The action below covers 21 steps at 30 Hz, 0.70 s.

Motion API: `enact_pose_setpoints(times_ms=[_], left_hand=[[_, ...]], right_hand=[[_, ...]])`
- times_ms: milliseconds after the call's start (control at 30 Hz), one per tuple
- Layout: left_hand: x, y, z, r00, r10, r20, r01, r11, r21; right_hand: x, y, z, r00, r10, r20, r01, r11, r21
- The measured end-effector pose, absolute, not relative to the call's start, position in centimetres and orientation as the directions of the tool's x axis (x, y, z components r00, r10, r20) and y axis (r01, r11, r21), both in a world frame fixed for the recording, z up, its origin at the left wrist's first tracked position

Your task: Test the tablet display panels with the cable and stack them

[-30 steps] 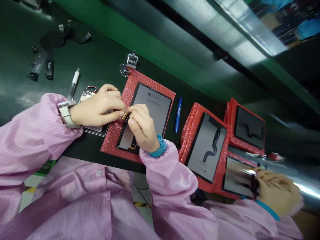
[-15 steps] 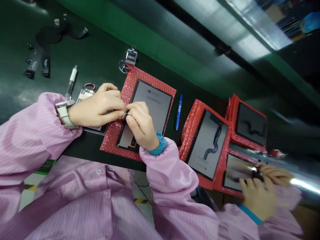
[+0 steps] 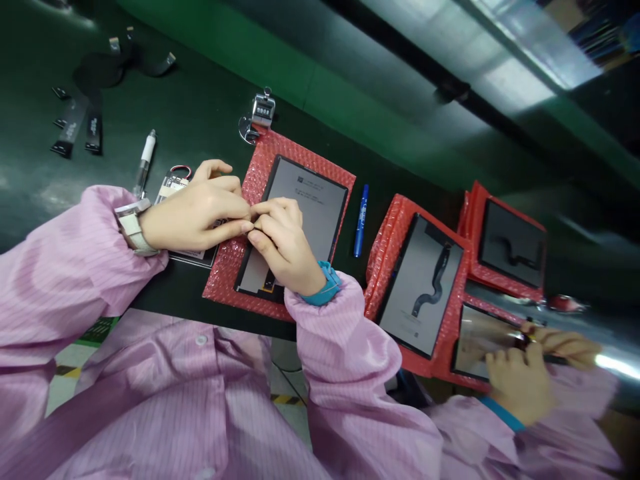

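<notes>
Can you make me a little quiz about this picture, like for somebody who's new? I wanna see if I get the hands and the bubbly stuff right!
1. True or false: the left hand and the right hand in the middle are close together.

2. Pick one: what colour is the bubble wrap under the screen by those hands?
A) Yellow
B) White
C) Red

3. Fill in the missing word: just to the right of that screen and its wrap lies a blue ____.

Key:
1. True
2. C
3. marker
</notes>
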State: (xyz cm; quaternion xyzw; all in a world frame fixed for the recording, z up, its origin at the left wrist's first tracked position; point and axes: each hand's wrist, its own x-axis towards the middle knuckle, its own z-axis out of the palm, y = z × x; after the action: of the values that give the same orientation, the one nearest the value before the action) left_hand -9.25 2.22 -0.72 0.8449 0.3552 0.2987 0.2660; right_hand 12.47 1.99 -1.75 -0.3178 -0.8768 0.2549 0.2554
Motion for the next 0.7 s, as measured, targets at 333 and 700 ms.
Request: enact_pose_setpoints(times_ms=[333,700], left_hand=[[-9.1,2.3,-0.3,0.523,0.807,0.275,0.486,-0.547,0.682],[-9.9,1.4,0.7,0.170,0.799,0.577,0.572,-0.556,0.602]], right_hand=[[12.5,2.2,-1.6,-0.684,0.681,0.263,0.466,0.685,-0.560],[12.6,2.8,-1.9,-0.586,0.715,0.381,0.383,0.658,-0.648]])
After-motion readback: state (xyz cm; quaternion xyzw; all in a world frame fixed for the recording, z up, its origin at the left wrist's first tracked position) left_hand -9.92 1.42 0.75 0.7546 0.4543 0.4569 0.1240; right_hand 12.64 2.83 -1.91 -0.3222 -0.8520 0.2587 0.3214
